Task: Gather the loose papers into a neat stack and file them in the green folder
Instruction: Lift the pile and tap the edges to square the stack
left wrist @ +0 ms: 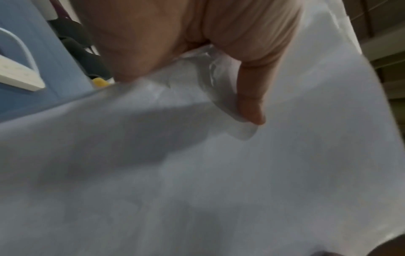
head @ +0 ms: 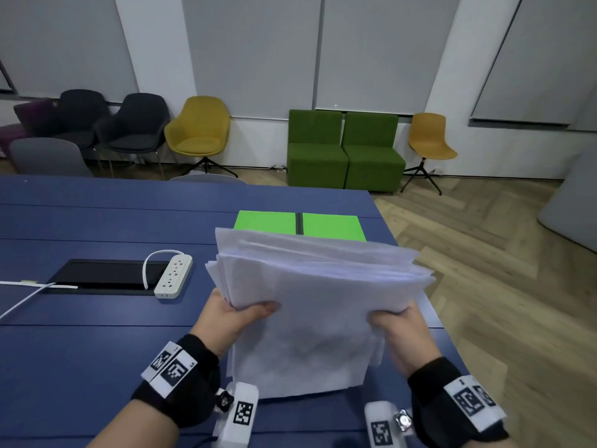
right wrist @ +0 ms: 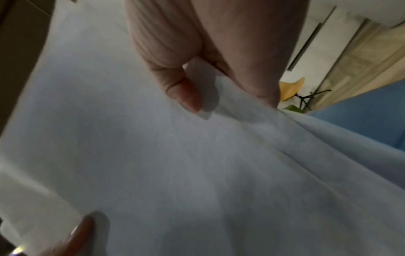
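Observation:
A thick, uneven stack of white papers (head: pixel 310 302) stands tilted on its lower edge above the blue table (head: pixel 97 350), its sheets fanned at the top. My left hand (head: pixel 235 313) grips the stack's left side, thumb on the front sheet. My right hand (head: pixel 397 321) grips the right side the same way. In the left wrist view the papers (left wrist: pixel 197 173) fill the frame under my thumb, and the right wrist view shows the papers (right wrist: pixel 175 155) pinched likewise. The green folder (head: pixel 268 221) lies open and flat behind the stack, partly hidden by it.
A white power strip (head: pixel 172 276) with its cable lies left of the stack beside a black recessed panel (head: pixel 103 276). The table's right edge (head: pixel 429 305) runs close to my right hand. Chairs and green seats (head: pixel 345 150) stand by the far wall.

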